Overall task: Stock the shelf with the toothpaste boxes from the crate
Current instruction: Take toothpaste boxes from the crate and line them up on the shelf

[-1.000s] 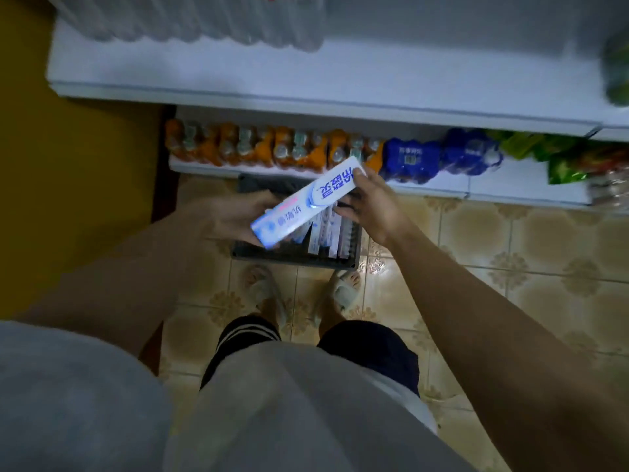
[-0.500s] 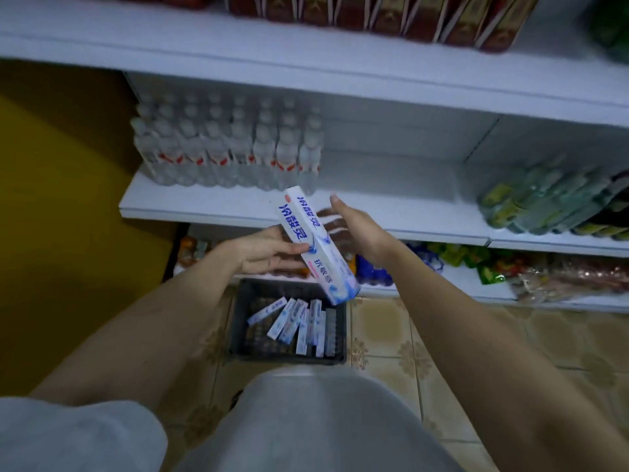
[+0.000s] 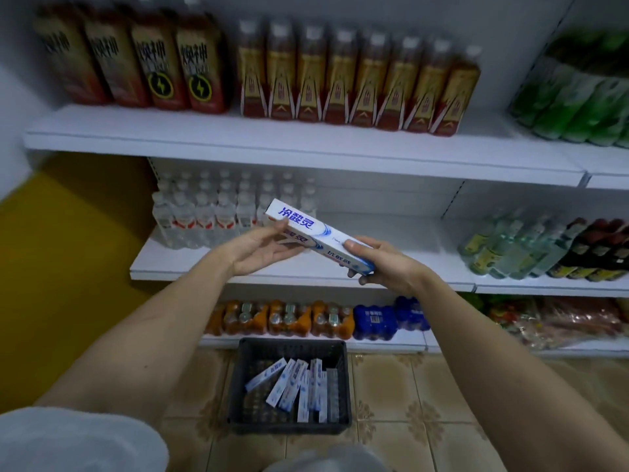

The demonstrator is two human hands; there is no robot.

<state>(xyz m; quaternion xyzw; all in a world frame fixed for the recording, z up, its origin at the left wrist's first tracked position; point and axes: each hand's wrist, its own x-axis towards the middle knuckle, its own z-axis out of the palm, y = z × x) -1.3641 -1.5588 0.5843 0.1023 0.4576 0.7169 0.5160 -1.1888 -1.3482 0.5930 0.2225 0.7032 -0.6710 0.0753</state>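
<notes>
Head view: toothpaste box (image 3: 316, 235) held tilted in front of the middle shelf (image 3: 391, 229).
Right hand (image 3: 386, 264): fingers curled round the box's lower end.
Left hand (image 3: 260, 250): relaxed palm under the upper end; contact seems light.
Crate (image 3: 289, 386): on the floor, more boxes inside.
Risk: weak left-hand support could let the box tip and fall.
</notes>
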